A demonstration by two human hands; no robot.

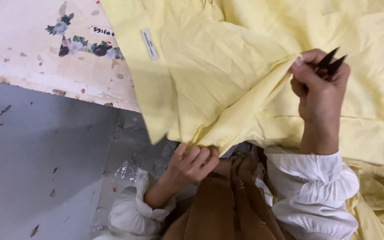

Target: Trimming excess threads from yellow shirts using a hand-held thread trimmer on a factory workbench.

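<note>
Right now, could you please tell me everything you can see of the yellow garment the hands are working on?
The yellow garment is pale, thin woven cloth, creased and spread over the floral-patterned table, its lower edge hanging off. A small white label is sewn on it. The left hand pinches its lower edge; the right hand, holding small black snips, grips a fold higher up, pulling a ridge taut between them.

A garment [227, 75] lies spread over the far and right part of the scene, on a table [27, 58] whose bare top shows at far left. A sewn-in label [150, 44] sits on the garment's left part. The floor [36, 164] lies near left, below the table edge. The left hand [194, 162] grips the garment's near edge at centre. The right hand [318, 89], farther and to the right, pinches a fold and holds thread snips [330, 62]. More fabric [378, 200] hangs at near right.
</note>
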